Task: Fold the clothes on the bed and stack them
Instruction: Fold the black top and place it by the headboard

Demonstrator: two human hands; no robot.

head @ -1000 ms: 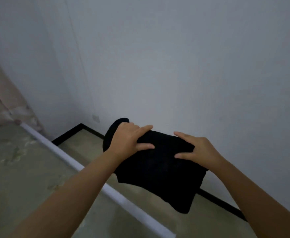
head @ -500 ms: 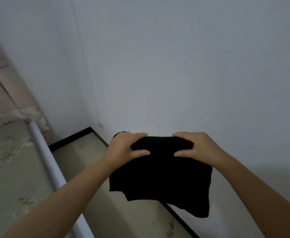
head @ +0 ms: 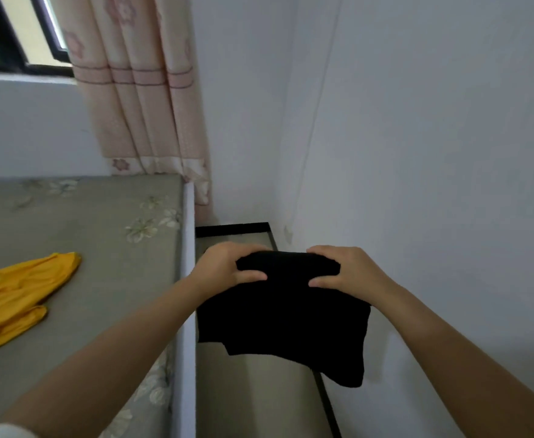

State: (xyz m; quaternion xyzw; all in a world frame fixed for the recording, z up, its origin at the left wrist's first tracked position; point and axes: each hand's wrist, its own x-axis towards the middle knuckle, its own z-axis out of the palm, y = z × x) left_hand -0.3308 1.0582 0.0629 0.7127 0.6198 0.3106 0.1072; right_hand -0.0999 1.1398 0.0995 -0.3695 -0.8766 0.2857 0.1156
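We faced a plain pale-grey painted wall that filled the right side and met a second wall in a corner ahead. To the left lay the bed with a grey-green, flower-printed mattress cover, its white piped edge running away from us toward the corner. Between the bed and the wall ran a narrow strip of greyish floor, bordered by a black skirting line along the wall's foot. Above the bed hung a pink pleated curtain with flower motifs and darker stripes, reaching down to the head of the mattress, and beside it we saw part of a black-framed window over a pale sill. On the left of the bed lay a crumpled orange-yellow garment, unfolded and well apart from our arms. We held a folded black cloth garment in the air over the floor strip, just beside the bed's edge, its lower part hanging loose. Our left hand gripped its upper left edge, thumb in front and fingers curled behind; our right hand gripped the upper right edge likewise.
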